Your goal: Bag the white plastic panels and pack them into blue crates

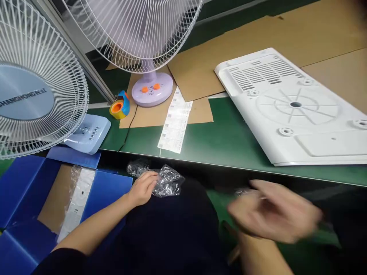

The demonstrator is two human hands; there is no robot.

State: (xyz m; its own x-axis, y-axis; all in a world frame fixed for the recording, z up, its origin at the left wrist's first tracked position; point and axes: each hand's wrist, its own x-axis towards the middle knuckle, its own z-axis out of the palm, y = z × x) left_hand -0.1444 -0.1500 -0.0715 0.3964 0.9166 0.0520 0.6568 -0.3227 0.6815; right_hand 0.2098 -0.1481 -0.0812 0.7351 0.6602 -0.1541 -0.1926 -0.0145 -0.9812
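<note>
My left hand [144, 187] is closed on a crumpled clear plastic bag [169, 182] over my lap, just below the table edge. My right hand [276, 212] is smeared by motion to the right of my lap, its fingers seemingly curled. A small shiny bit, perhaps clear plastic, shows beside it; whether the hand holds it cannot be made out. On the table above my right hand lies a white plastic panel [309, 105], with vent slots, a ribbed circle and screw bosses facing up.
Two fans stand at the back: a lilac one [153, 91] and a blue one [88, 131]. A tape dispenser [120, 107], a label sheet [174, 126] and cardboard [200, 68] lie on the green table [220, 133]. At lower left, a blue bin [21, 191] holds a bagged white part [78, 198].
</note>
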